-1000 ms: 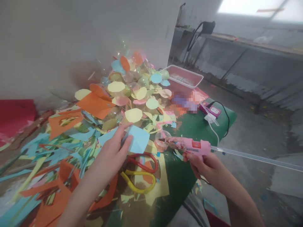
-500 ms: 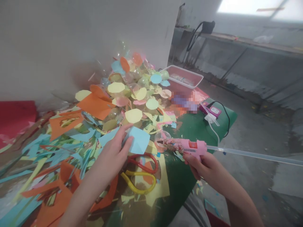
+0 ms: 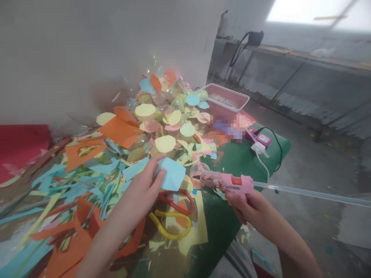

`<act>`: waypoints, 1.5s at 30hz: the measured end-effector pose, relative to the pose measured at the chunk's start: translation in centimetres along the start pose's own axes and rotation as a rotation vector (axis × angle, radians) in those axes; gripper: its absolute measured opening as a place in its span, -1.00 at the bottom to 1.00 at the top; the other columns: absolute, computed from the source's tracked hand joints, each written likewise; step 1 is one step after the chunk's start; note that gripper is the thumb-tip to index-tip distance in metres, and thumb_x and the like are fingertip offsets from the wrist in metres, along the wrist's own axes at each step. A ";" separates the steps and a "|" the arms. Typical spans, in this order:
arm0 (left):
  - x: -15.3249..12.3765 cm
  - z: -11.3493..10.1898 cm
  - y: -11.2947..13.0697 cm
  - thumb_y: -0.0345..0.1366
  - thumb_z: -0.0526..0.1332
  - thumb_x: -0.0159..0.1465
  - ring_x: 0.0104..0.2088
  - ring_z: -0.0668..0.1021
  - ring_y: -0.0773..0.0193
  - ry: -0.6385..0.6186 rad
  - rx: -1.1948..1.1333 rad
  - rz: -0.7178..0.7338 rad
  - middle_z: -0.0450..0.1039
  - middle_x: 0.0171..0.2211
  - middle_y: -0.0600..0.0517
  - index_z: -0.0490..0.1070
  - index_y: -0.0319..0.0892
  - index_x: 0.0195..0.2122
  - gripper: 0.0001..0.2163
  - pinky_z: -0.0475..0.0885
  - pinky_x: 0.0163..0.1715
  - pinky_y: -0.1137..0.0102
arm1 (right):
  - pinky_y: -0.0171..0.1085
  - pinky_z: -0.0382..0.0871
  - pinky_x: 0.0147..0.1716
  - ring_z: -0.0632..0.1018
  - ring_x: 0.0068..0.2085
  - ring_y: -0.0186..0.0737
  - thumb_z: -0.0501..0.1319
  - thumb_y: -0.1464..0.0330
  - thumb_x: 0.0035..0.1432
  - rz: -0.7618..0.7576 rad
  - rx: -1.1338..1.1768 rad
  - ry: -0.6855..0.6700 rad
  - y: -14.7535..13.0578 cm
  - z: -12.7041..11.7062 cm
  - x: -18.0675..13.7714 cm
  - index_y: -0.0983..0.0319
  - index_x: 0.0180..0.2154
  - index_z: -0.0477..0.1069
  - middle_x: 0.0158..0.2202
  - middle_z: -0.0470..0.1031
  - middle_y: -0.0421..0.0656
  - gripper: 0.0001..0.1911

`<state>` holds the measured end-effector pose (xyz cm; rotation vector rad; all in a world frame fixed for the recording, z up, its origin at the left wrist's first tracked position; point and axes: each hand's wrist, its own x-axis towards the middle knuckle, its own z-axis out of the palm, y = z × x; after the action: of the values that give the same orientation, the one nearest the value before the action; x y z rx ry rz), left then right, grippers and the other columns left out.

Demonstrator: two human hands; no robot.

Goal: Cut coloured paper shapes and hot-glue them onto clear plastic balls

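My left hand (image 3: pixel 150 179) pinches a light blue paper piece (image 3: pixel 173 174) between thumb and fingers, above the cluttered table. In my right hand (image 3: pixel 245 206) is a pink glue gun (image 3: pixel 232 181), its nozzle pointing left. A long clear glue stick (image 3: pixel 301 193) sticks out of its back end. Close to the nozzle stands a small clear plastic cup (image 3: pixel 199 168), partly hidden behind the gun. Scissors with a red handle (image 3: pixel 176 202) and a yellow handle (image 3: pixel 171 227) lie just below the blue paper; their blades are hidden.
Paper scraps (image 3: pixel 95 185) cover the left of the green table (image 3: pixel 214 227). Clear domes topped with paper discs (image 3: pixel 165 144) pile up against the wall. Behind stand a white-rimmed bin (image 3: pixel 246 101) and a purple power strip (image 3: pixel 263 138) with cords.
The whole view has shifted slightly, so things sit a little lower and to the right. Both hands keep their holds, with the paper and glue gun nearly in place.
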<state>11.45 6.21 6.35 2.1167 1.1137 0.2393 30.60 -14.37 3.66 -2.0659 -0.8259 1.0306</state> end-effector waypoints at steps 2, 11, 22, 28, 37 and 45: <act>0.0 0.0 0.0 0.03 -0.02 0.33 -0.36 0.44 0.23 0.000 0.002 -0.009 0.40 -0.36 0.11 0.25 0.04 0.19 -0.55 0.30 -0.31 0.37 | -0.33 0.16 -0.57 0.29 -0.60 -0.34 0.04 -0.04 0.19 -0.001 -0.008 0.014 -0.2 0.0 -0.1 0.17 -0.60 0.18 -0.70 0.23 -0.28 -0.50; -0.3 -0.2 0.4 0.01 0.01 0.33 -0.39 0.41 0.26 -0.032 -0.092 0.005 0.34 -0.40 0.13 0.24 0.04 0.18 -0.57 0.28 -0.34 0.38 | -0.34 0.16 -0.60 0.30 -0.61 -0.34 0.10 -0.03 0.17 -0.003 0.051 0.033 0.2 -0.4 -1.2 0.19 -0.53 0.30 -0.69 0.26 -0.28 -0.54; -0.1 -0.1 0.4 0.00 0.02 0.32 -0.29 0.46 0.17 -0.027 -0.129 0.022 0.44 -0.26 0.02 0.24 0.00 0.20 -0.54 0.32 -0.30 0.31 | -0.30 0.19 -0.60 0.28 -0.63 -0.32 0.13 -0.11 0.15 -0.036 0.152 0.141 1.3 -1.4 -3.3 0.19 -0.51 0.34 -0.71 0.26 -0.26 -0.48; -0.2 0.0 0.2 0.03 0.03 0.32 -0.27 0.48 0.18 -0.048 -0.162 -0.016 0.48 -0.17 0.03 0.21 0.06 0.22 -0.54 0.34 -0.25 0.29 | -0.32 0.19 -0.64 0.29 -0.65 -0.33 0.13 -0.09 0.15 0.016 0.119 0.180 2.3 -1.2 -2.9 0.19 -0.57 0.33 -0.72 0.27 -0.25 -0.48; 0.0 -0.4 -0.2 0.03 0.04 0.32 -0.34 0.46 0.20 -0.043 -0.179 0.022 0.43 -0.31 0.06 0.20 0.01 0.22 -0.52 0.34 -0.31 0.30 | -0.32 0.25 -0.63 0.30 -0.64 -0.31 0.09 -0.07 0.16 0.036 0.053 0.200 2.0 -1.0 -2.6 0.15 -0.65 0.21 -0.73 0.25 -0.24 -0.47; 0.1 -0.3 -0.3 0.03 0.03 0.33 -0.26 0.49 0.16 -0.057 -0.165 0.017 0.45 -0.26 0.04 0.19 0.02 0.22 -0.53 0.36 -0.24 0.27 | -0.32 0.19 -0.66 0.31 -0.65 -0.30 0.10 -0.07 0.14 0.046 0.050 0.153 2.5 -1.3 -2.1 0.16 -0.61 0.27 -0.74 0.26 -0.24 -0.49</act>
<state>11.14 6.56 6.35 1.9756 1.0084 0.2671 31.23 -17.82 3.15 -2.1000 -0.6718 0.8956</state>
